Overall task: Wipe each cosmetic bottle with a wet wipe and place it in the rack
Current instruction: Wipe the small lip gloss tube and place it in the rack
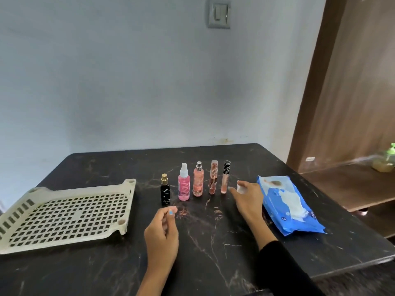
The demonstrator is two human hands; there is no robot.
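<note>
A grey wall switch (pixel 218 13) sat high on the wall; a green-topped bottle (pixel 384 160) stood on a wooden shelf (pixel 342 184) right of the table.

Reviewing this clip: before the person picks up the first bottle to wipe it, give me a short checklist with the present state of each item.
1. Rack lies on the table, nothing in it: ok.
2. All five bottles stand upright in a row, from the black bottle to the tube with the black cap: ok.
3. Wipe in hand: the right hand pinches something small and white; whether it is a full wet wipe: cannot tell.
4. Left hand holds nothing, near the black bottle: ok.
5. Wet wipe pack lies beside the right hand: ok.
6. Pack flap open or sealed: cannot tell.
</note>
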